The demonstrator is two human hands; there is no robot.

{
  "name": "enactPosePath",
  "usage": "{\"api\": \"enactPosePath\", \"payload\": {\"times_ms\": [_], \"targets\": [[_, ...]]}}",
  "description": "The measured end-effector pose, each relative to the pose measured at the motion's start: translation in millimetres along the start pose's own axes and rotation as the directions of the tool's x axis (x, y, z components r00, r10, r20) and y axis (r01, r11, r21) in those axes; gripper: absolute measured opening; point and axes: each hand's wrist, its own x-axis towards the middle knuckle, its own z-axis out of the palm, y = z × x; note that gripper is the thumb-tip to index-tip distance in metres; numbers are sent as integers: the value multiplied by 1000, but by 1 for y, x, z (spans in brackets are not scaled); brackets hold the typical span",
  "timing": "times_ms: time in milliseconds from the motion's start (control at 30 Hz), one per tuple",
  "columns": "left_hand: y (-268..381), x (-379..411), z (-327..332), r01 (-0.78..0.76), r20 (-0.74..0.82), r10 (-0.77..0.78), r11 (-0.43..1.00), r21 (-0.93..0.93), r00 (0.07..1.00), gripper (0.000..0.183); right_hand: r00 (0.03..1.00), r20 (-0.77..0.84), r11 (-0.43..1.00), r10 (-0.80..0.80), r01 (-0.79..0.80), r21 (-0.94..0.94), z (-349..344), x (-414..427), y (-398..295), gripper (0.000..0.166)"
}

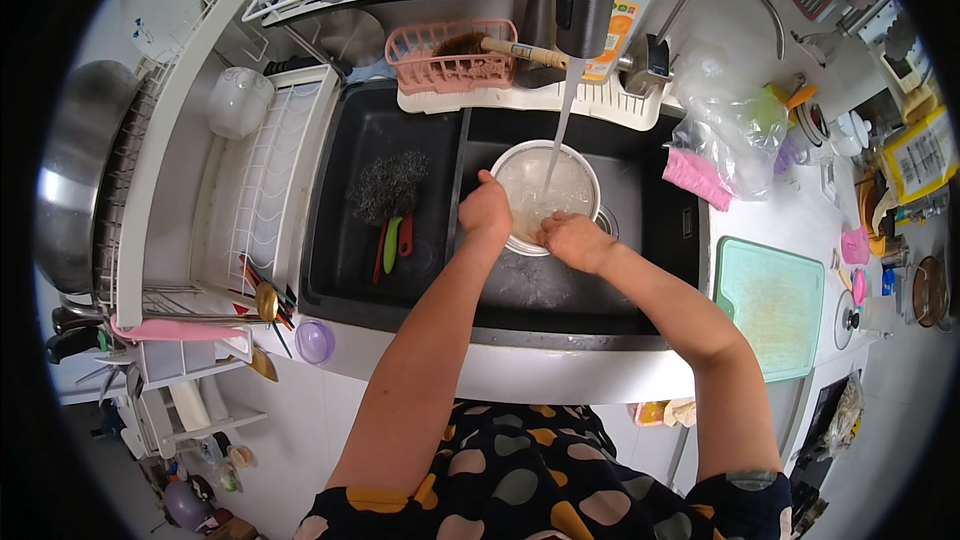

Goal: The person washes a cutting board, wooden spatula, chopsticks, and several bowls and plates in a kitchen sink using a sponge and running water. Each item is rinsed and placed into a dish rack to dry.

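A round, pale basin with a white rim sits over the right bowl of the black sink. Water runs into it from the grey pull-down faucet, and its inside looks wet and translucent. My left hand grips the basin's left rim, thumb up. At the front right of the rim is my right hand, its curled fingers dipping inside; whether they hold anything is hidden. A dark wire scourer and red and green-handled tools lie in the left bowl.
A pink basket with a wooden-handled brush stands behind the sink, beside a bottle. On the left is a white dish rack with a white bowl. A green cutting board and plastic bags are to the right.
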Motion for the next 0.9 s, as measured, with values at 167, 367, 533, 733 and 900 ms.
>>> {"api": "enactPosePath", "payload": {"times_ms": [167,367,533,733,900], "targets": [[5,-15,-13,7,-113,-20,994,-113,993,24,999,-43,995,-20,24,99,-18,-6,1,23],[-15,-30,7,58,-2,-65,904,-423,998,43,998,-36,976,56,-47,214,-40,-6,-4,27],[-16,-57,-7,272,317,-9,540,-796,948,60,983,-96,922,156,-110,371,-67,-11,-3,26],[7,-64,-21,110,132,-12,630,-769,991,62,951,-196,792,239,-74,606,-87,-2,13,21],[28,-53,-33,-285,-247,178,807,-518,952,52,885,2,150,465,-81,985,-81,6,28,14]]}}
